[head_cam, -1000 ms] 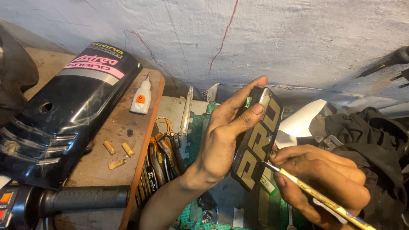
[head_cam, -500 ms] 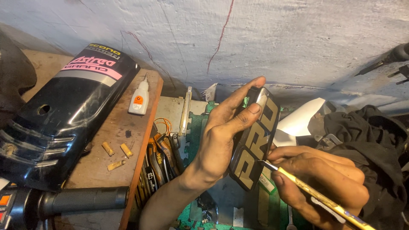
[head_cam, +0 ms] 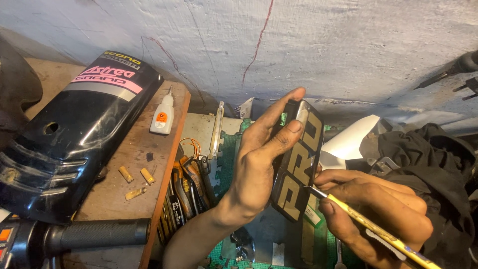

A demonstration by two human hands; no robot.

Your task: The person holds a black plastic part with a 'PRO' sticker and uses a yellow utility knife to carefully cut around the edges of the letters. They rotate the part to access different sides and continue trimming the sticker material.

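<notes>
A black panel with gold block lettering (head_cam: 296, 167) is held up on edge by the left hand (head_cam: 259, 164), gripped from behind with the fingers (head_cam: 284, 107) stretched up its back and over the top edge, the thumb pressed on the upper front corner. The panel is tilted, its top leaning away towards the pale plastered wall (head_cam: 298, 45).

Just to the right and slightly lower, the right hand (head_cam: 378, 211) is closed around a thin yellow-handled brush (head_cam: 373, 229), pinched pen-style. The brush tip is set against the lower right edge of the panel, right beside the lettering.

Beyond the right hand, a heap of black cloth (head_cam: 423, 154) is seen, with a sheet of white paper (head_cam: 348, 142) peeking out between it and the panel.

To the left of the left hand, a bundle of hand tools (head_cam: 186, 192) is wedged beside the wooden table (head_cam: 114, 199). On that table, further left, a large glossy black motorcycle body cover with a pink decal (head_cam: 69, 134) is laid out, and a small white glue bottle with an orange label (head_cam: 162, 116) stands just beside it. Three short brass-coloured pieces (head_cam: 135, 180) are scattered on the wood. Below them, at the near left, a black rubber handlebar grip (head_cam: 94, 233) is in view.
</notes>
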